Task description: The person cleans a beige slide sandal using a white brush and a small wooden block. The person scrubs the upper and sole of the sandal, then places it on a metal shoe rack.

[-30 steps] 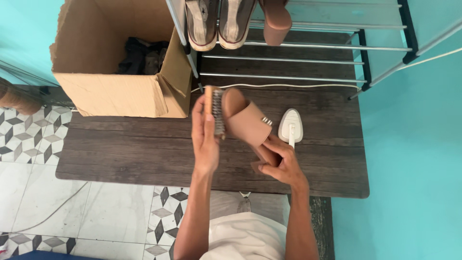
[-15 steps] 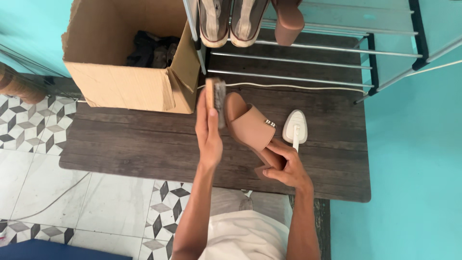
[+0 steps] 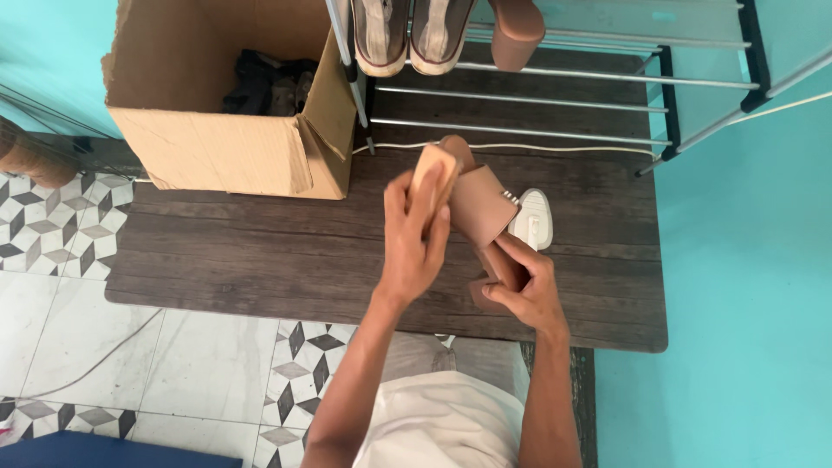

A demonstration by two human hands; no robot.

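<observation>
While the tan block-heel sandal [image 3: 482, 206] is held above the dark wooden table [image 3: 260, 260], near its middle, the right hand [image 3: 527, 286] wraps its fingers around the heel end. Left hand [image 3: 416, 238] clasps a wooden-backed brush [image 3: 432, 173], laid against the sandal's strap. A small white object [image 3: 531, 218] lies on the table just right of the sandal. An open cardboard box [image 3: 225, 143] stands well left. A metal shoe rack [image 3: 555, 82], holding sneakers [image 3: 412, 30], is behind. Bare tabletop lies left and front.
</observation>
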